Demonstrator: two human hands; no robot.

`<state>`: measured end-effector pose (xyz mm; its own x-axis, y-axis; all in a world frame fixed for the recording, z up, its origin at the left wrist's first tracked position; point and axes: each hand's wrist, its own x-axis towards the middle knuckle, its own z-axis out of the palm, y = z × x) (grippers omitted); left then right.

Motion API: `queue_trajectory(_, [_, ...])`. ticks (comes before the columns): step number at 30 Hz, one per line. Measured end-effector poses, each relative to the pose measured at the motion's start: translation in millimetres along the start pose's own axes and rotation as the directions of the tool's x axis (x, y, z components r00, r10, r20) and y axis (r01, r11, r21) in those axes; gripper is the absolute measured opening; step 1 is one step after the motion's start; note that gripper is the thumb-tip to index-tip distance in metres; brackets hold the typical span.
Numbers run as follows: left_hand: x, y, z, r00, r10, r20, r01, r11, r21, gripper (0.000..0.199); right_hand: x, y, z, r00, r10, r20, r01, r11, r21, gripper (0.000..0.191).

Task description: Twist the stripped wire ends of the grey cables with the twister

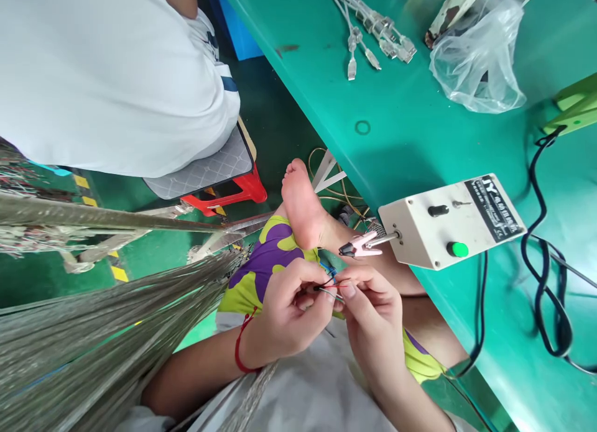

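Note:
My left hand (291, 314) is closed at the lower middle, its thumb and fingers pinching the end of a cable. Thin wires (332, 287) in black, red, blue and a pale colour fan out of it toward my right hand (373, 311). The right thumb and forefinger are pressed together on these wires. Just above both hands, a pink and black clip (361, 244) sits on a metal shaft from a beige control box (450, 220) with a green button. Neither hand touches the clip. My fingers partly hide the cable end.
The green table (326, 102) carries clear USB cables (377, 31), a plastic bag (480, 59) and a looped black cord (541, 283). A person in a white shirt (116, 71) sits on a red stool (233, 193). Long grey cables (116, 332) hang at left.

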<state>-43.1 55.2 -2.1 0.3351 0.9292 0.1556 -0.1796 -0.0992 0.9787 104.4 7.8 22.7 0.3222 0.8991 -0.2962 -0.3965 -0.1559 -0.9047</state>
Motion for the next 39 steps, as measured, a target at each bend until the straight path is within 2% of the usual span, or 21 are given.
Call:
queue_trajectory(4, [8, 3, -0.4, 1.000, -0.008, -0.010, 0.008, 1.000, -0.013, 0.012, 5, 4, -3, 0.999, 0.049, -0.003, -0.049, 0.999, -0.007, 0.027])
queue_trajectory(8, [12, 1, -3.0, 0.997, -0.010, -0.075, 0.012, 0.999, 0.036, 0.012, 13, 8, -9, 0.997, 0.068, -0.040, -0.071, 0.996, -0.057, 0.038])
queue_trajectory(12, [15, -3, -4.3, 0.996, -0.003, -0.092, 0.005, 1.000, 0.020, 0.015, 27, 6, -9, 0.998, 0.048, -0.036, -0.043, 0.992, 0.117, 0.049])
queue_trajectory(15, [19, -5, -2.7, 0.995, -0.002, -0.098, 0.001, 1.000, -0.005, 0.018, 39, 6, -7, 0.997, 0.059, 0.046, -0.069, 0.963, 0.261, 0.049])
queue_trajectory(18, [21, -6, 0.7, 0.991, -0.053, -0.123, 0.044, 0.996, -0.075, 0.023, 50, 10, -6, 0.994, -0.004, 0.113, -0.032, 0.946, 0.321, 0.047])
queue_trajectory(22, [23, -5, 4.6, 0.987, -0.121, -0.104, 0.102, 0.979, -0.174, 0.024, 58, 17, -8, 0.992, -0.063, 0.111, 0.026, 0.950, 0.312, 0.042])
queue_trajectory(25, [24, -6, 5.8, 0.986, -0.133, -0.100, 0.115, 0.978, -0.174, 0.022, 60, 19, -9, 0.993, -0.069, 0.091, 0.040, 0.956, 0.291, 0.039])
queue_trajectory(34, [28, -12, 7.9, 0.991, -0.090, -0.103, 0.080, 0.992, -0.098, 0.017, 59, 17, -15, 0.996, -0.027, 0.086, 0.006, 0.973, 0.230, 0.048])
queue_trajectory(39, [29, -13, 7.0, 0.992, -0.068, -0.104, 0.061, 0.995, -0.075, 0.019, 59, 17, -15, 0.991, -0.006, 0.135, -0.028, 0.969, 0.247, 0.049])
